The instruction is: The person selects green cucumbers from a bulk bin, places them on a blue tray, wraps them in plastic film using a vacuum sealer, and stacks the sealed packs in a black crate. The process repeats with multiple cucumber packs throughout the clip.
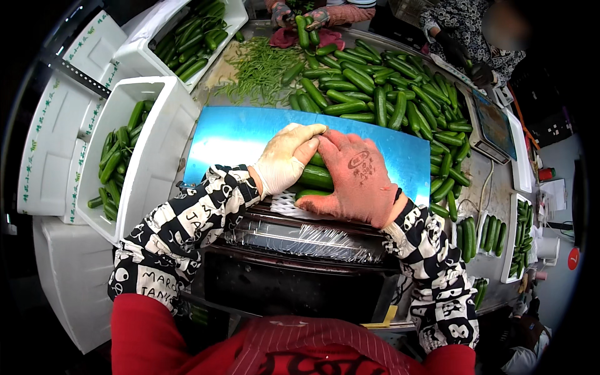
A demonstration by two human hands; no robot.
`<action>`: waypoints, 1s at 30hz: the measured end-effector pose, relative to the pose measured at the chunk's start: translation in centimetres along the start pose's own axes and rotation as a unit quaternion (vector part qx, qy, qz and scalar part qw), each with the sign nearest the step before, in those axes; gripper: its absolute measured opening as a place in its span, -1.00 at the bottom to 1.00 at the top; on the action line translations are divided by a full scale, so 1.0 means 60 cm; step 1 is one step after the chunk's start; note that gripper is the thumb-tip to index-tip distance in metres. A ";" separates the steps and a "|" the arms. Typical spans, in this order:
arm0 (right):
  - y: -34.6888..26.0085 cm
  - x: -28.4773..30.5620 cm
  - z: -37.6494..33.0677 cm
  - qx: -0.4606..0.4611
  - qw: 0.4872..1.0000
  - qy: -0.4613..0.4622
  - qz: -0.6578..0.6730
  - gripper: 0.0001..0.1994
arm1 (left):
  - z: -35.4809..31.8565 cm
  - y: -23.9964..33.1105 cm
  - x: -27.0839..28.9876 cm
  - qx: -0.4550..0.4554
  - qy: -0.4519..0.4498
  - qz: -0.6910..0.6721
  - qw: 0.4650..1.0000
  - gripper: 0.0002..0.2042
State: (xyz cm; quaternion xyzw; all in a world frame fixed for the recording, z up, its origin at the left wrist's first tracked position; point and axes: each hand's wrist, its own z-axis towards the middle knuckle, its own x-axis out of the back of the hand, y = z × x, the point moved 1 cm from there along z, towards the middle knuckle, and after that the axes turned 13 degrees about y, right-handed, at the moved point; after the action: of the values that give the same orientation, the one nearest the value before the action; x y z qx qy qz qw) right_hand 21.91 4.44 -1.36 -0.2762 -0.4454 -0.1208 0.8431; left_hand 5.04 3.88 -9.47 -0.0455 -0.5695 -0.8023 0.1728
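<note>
My left hand [284,156], in a thin whitish glove, and my right hand [359,178], in a worn salmon-pink glove, close over a few green cucumbers [312,178] from both sides. Their fingertips meet at the far end. A piece of white foam netting [290,203] shows under the near end of the cucumbers. All this is over a shiny blue metal plate [219,134]. Just nearer to me lies a roll of clear plastic film [300,240] in a dark wrapping machine [287,284]. My palms hide most of the cucumbers.
A large cucumber heap [375,81] lies beyond the plate, beside thin green beans [262,69]. White foam boxes [159,134] of cucumbers stand left. At right are a scale [494,128] and packed cucumber trays [494,234]. Co-workers' gloved hands [319,17] work across the table.
</note>
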 end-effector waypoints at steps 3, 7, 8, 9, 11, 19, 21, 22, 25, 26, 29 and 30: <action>-0.010 0.009 0.010 -0.014 1.000 -0.023 -0.004 -0.14 | 0.004 0.001 0.014 0.062 -0.018 -0.052 0.997 -0.45; -0.022 0.034 0.041 -0.094 0.987 -0.099 0.083 -0.17 | 0.016 0.017 0.029 0.188 -0.047 -0.155 0.969 -0.43; -0.020 0.048 0.046 -0.123 0.976 -0.113 0.138 -0.19 | 0.019 0.029 0.028 0.211 -0.051 -0.176 0.960 -0.43; -0.013 0.049 0.045 -0.129 0.974 -0.110 0.153 -0.24 | 0.021 0.032 0.028 0.223 -0.053 -0.187 0.955 -0.43; 0.002 0.048 0.048 -0.139 0.968 -0.103 0.184 -0.32 | 0.019 0.018 0.026 0.205 -0.064 -0.192 0.958 -0.43; 0.106 -0.002 0.056 -0.085 0.963 -0.132 0.218 -0.49 | 0.037 -0.031 0.021 0.213 -0.065 -0.247 0.943 -0.41; 0.139 -0.004 0.043 -0.087 0.955 -0.091 0.267 -0.47 | 0.032 0.026 0.017 0.243 -0.038 -0.177 0.953 -0.37; 0.139 -0.005 0.040 -0.092 0.950 -0.075 0.289 -0.47 | 0.033 -0.001 0.023 0.222 -0.043 -0.199 0.953 -0.36; 0.154 0.017 0.026 -0.113 0.959 -0.029 0.260 -0.50 | 0.030 0.013 0.047 0.126 -0.011 -0.147 0.981 -0.42; 0.154 0.021 0.017 -0.114 0.962 -0.013 0.248 -0.55 | 0.019 0.017 0.067 0.080 -0.003 -0.081 0.993 -0.48; 0.123 0.086 -0.052 -0.235 0.945 0.006 0.229 -0.69 | -0.021 0.055 0.135 -0.017 0.004 0.126 0.992 -0.77; 0.116 0.105 -0.089 -0.211 0.963 0.015 0.168 -0.71 | -0.042 0.064 0.160 -0.026 -0.008 0.146 0.989 -0.80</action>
State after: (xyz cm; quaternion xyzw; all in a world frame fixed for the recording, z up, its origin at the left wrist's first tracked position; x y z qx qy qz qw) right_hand 32.32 7.33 -1.11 -0.5166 -0.3441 -0.0732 0.7806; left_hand -2.36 -1.76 -4.34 -0.1389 -0.5372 -0.7825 0.2825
